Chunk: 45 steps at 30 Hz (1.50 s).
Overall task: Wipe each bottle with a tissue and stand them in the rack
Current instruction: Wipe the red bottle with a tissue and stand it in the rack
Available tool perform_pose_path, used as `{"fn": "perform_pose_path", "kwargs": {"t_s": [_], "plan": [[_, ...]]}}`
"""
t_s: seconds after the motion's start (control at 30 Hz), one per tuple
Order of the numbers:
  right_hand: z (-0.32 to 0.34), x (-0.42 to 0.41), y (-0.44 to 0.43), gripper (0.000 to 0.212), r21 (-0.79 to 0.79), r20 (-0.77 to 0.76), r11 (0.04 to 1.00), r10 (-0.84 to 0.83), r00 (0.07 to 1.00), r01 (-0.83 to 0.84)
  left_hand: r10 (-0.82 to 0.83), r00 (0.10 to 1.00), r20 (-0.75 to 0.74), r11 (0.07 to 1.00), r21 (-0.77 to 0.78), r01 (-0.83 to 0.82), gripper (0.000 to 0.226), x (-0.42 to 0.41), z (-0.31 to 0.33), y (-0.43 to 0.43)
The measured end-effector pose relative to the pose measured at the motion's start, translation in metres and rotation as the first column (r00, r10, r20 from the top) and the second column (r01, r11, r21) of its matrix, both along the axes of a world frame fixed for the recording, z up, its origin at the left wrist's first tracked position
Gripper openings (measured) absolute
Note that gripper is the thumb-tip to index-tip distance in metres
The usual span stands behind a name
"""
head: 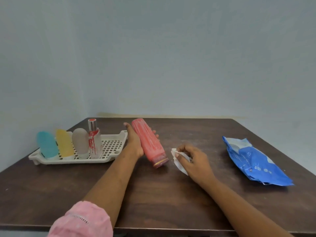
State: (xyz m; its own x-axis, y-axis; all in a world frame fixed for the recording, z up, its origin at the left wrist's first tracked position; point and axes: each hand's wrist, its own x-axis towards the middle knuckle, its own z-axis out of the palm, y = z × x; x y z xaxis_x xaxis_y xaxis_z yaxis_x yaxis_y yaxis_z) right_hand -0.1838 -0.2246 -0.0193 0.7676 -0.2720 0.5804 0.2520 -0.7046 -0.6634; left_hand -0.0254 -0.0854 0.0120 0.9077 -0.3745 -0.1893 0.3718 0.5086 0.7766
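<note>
From here I see the left hand (135,142) wrapped round the pink bottle (148,142), thumb up one side and fingertips showing past the other. The bottle is tilted with its cap end low toward me, just right of the white rack (119,135). The right hand (193,159) pinches a crumpled tissue (179,165) just beside that cap, not touching it. In the rack's left part stand a teal bottle (47,145), a yellow bottle (64,142), a grey bottle (80,142) and a clear red-capped bottle (94,142) — its right part sits behind the left wrist — and a blue wipe pack (254,161) lies well right on the dark table (153,202).
</note>
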Motion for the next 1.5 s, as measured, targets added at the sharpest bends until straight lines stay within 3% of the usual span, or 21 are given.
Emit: {"fn": "perform_pose_path", "kwargs": {"t_s": [0.03, 0.3, 0.47, 0.6, 0.77, 0.9, 1.03, 1.13, 1.27, 1.37, 1.5], "plan": [[0.0, 0.003, 0.0, 0.001, -0.04, 0.002, 0.999, 0.015, 1.0, -0.015, -0.002, 1.0, 0.003, 1.0, 0.003, 0.002, 0.105, 0.003, -0.001, -0.001], [-0.005, 0.029, 0.0, 0.03, -0.22, -0.025, 0.968, 0.117, 0.993, -0.12, 0.075, 0.996, 0.055, 0.996, 0.039, -0.077, 0.105, 0.018, -0.009, -0.001], [-0.003, 0.03, 0.006, 0.029, -0.407, -0.014, 0.909, 0.092, 0.996, -0.09, 0.104, 0.992, 0.076, 0.993, 0.042, -0.107, 0.105, 0.015, -0.009, -0.001], [-0.001, 0.023, 0.026, 0.028, -0.563, -0.036, 0.812, 0.16, 0.986, -0.153, 0.132, 0.988, 0.084, 0.989, 0.053, -0.136, 0.102, 0.012, -0.008, 0.0], [-0.004, 0.024, 0.037, 0.03, -0.803, 0.002, 0.583, 0.207, 0.978, -0.122, 0.138, 0.989, 0.053, 0.989, 0.042, -0.141, 0.099, 0.012, -0.006, 0.0], [-0.004, 0.026, 0.03, 0.033, -0.73, -0.047, 0.656, 0.231, 0.972, -0.191, 0.123, 0.991, 0.052, 0.992, 0.03, -0.125, 0.107, 0.012, -0.007, 0.001], [-0.001, 0.031, 0.018, 0.024, -0.453, -0.077, 0.879, 0.125, 0.989, -0.146, 0.128, 0.99, 0.058, 0.991, 0.027, -0.129, 0.107, 0.011, -0.006, 0.0], [0.003, 0.032, 0.013, 0.02, -0.264, -0.153, 0.955, 0.096, 0.984, -0.134, 0.127, 0.99, 0.059, 0.991, 0.034, -0.129, 0.1, 0.008, -0.005, 0.001], [0.002, 0.031, 0.017, 0.024, -0.33, -0.165, 0.929, 0.117, 0.979, -0.167, 0.135, 0.989, 0.062, 0.989, 0.048, -0.138, 0.096, 0.005, -0.003, 0.002], [-0.003, 0.029, 0.025, 0.031, -0.541, -0.131, 0.824, 0.117, 0.984, -0.17, 0.137, 0.989, 0.061, 0.989, 0.043, -0.14, 0.1, 0.005, -0.003, 0.002], [-0.003, 0.025, 0.032, 0.035, -0.672, -0.168, 0.697, 0.185, 0.968, -0.25, 0.153, 0.987, 0.043, 0.987, 0.048, -0.155, 0.095, 0.009, -0.005, 0.002]]}}
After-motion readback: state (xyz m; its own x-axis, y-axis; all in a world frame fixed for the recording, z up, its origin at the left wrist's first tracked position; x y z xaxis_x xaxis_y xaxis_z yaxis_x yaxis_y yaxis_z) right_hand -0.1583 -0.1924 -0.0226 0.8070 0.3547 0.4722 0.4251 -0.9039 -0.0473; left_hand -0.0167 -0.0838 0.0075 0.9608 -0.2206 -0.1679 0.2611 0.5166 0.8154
